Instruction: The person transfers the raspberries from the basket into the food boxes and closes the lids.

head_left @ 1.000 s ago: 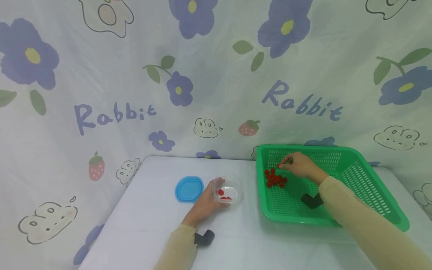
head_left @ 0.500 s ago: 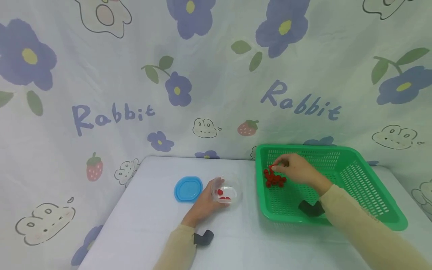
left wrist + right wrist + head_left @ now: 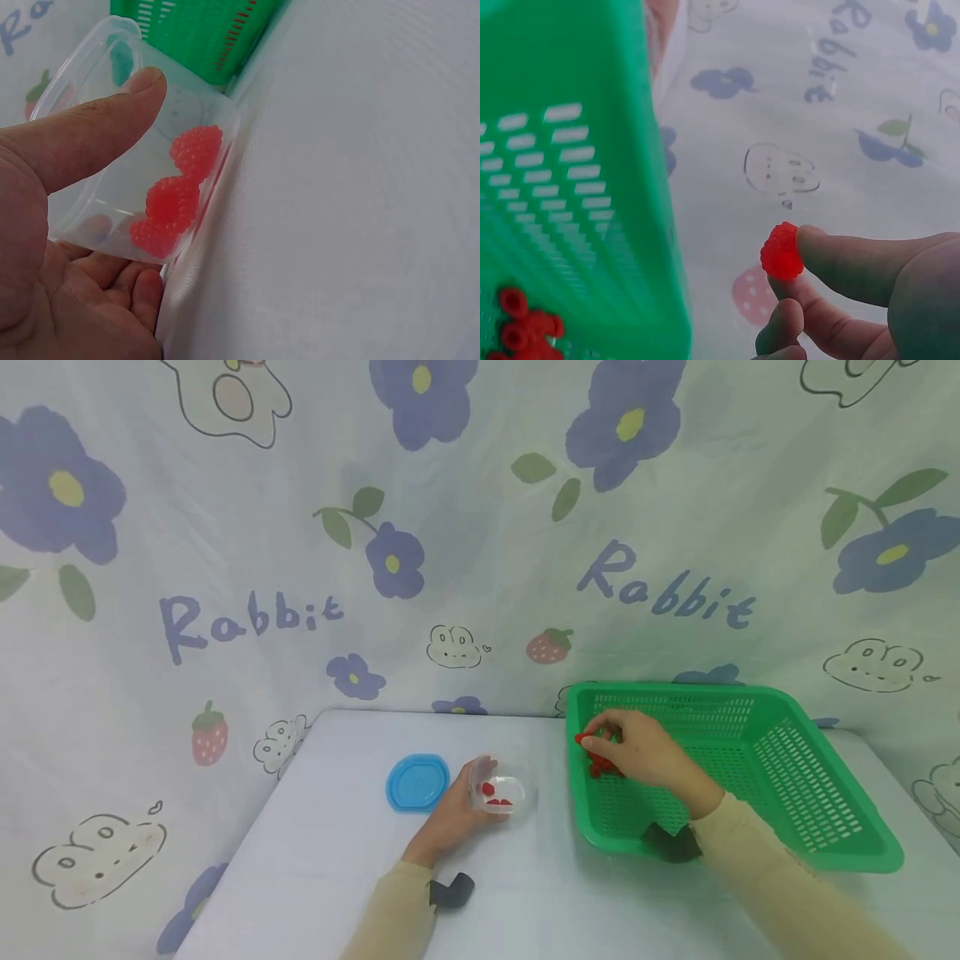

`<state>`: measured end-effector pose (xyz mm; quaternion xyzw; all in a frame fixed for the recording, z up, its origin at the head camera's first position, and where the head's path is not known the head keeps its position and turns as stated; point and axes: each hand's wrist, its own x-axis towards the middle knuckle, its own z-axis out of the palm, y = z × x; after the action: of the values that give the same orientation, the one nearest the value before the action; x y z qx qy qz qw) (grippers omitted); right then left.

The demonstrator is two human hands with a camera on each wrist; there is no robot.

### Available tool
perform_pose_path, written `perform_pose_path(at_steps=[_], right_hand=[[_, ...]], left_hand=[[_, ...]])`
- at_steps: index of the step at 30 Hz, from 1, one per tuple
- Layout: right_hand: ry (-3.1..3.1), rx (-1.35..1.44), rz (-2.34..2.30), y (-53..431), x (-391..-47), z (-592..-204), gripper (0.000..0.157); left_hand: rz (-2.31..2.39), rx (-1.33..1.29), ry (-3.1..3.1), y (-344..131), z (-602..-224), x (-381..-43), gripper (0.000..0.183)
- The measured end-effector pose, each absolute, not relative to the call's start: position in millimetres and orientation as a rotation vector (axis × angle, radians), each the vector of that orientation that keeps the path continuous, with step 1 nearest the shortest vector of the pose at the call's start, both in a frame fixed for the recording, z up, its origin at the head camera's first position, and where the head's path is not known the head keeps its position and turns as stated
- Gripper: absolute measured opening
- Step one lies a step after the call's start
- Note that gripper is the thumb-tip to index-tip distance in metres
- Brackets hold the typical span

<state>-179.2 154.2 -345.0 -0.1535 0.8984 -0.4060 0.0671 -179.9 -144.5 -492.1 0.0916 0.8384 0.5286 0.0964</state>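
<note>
My left hand (image 3: 452, 814) grips a clear plastic cup (image 3: 112, 172) from its left side, thumb along the outer wall. Inside the cup lie three red raspberries (image 3: 172, 202), grouped low near its base. Between thumb and fingers my right hand (image 3: 637, 747) pinches a single raspberry (image 3: 782, 251), at the left rim of the green basket (image 3: 585, 827) in the head view. More raspberries (image 3: 531, 330) lie on the basket floor below that hand, partly hidden by it in the head view.
A blue lid (image 3: 417, 783) lies flat on the white table (image 3: 315, 877), left of the cup. A printed cloth (image 3: 480, 568) hangs behind the table. The basket's raised walls border the right side of the work area.
My right hand has moved left with the pinched raspberry, from over the basket floor to the basket's left rim. My left hand and the cup have stayed in place.
</note>
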Motion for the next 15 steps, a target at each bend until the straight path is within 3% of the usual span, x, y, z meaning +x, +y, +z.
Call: perform_pose_path(at_steps=[15], right_hand=[[2.74, -0.481, -1.265, 119, -168, -358, 0.017]], left_hand=[[1.558, 0.247, 2.487, -144, -490, -178, 0.093]])
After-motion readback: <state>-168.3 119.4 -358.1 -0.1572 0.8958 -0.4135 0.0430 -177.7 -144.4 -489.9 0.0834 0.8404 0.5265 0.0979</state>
